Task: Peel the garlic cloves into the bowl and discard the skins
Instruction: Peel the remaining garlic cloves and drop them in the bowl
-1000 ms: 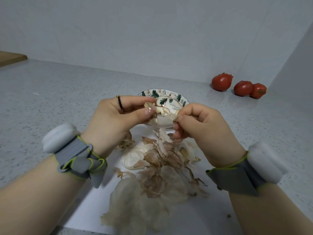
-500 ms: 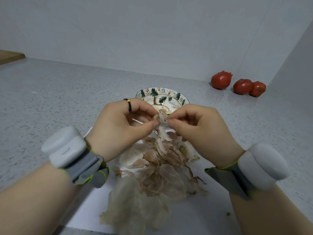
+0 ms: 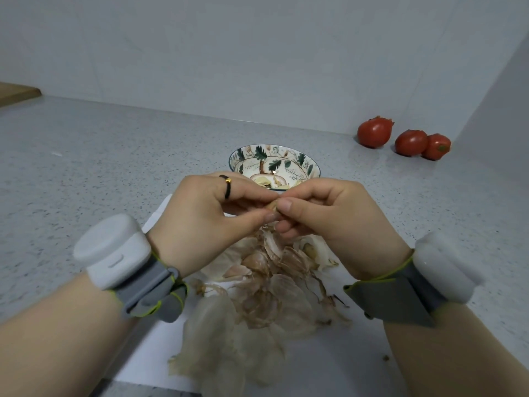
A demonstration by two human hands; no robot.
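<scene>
Both hands meet at the centre of the frame, above the work surface. Left hand (image 3: 206, 213): fingers curled, thumb and forefinger pinching a garlic clove (image 3: 272, 206); a dark ring (image 3: 227, 185) sits on one finger. Right hand (image 3: 329, 216): fingers curled, thumb tip and forefinger pinching the same clove from the opposite side. Only a small tan part of the clove shows between the fingertips; how much skin remains on it cannot be told.

Patterned bowl (image 3: 286, 160): just above the hands in the frame, standing on the grey speckled counter (image 3: 100, 156), its near rim hidden behind the knuckles. Pale peeled cloves (image 3: 264, 180) lie at its bottom.

Loose garlic skins (image 3: 266, 290): heaped directly below the hands, in the lower centre of the frame, on a white sheet (image 3: 329, 356). Several unpeeled cloves appear mixed into the upper part of the heap.

Each wrist carries a grey strap with a white device, left (image 3: 113, 250) and right (image 3: 446, 265).

Three red tomatoes (image 3: 375, 132) rest at the upper right, against the wall corner, well apart from the bowl. A wooden board edge (image 3: 17, 91) shows at the far left edge of the frame.
</scene>
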